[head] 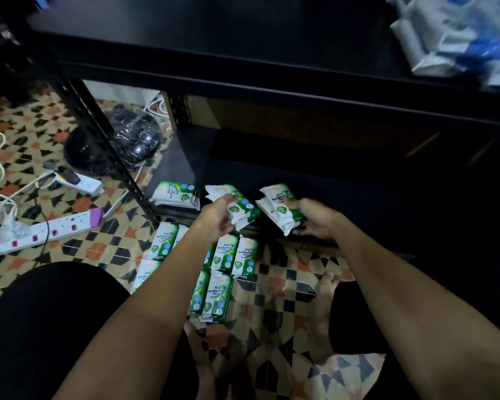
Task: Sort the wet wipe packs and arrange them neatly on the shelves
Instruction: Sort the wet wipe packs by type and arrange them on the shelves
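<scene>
Above the bottom shelf (pixel 272 174), both hands — left (pixel 218 216), right (pixel 315 219) — grip "Pine Antibacterial Wipes" packs (pixel 280 209).

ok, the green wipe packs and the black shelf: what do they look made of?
Green wipe packs: thin plastic film, glossy; the printed wrappers show highlights and crimped white ends. The left hand and right hand each grip some. Bottom shelf: matte black board, possibly laminate, too dark to be sure. Its upright looks like painted perforated metal.
</scene>
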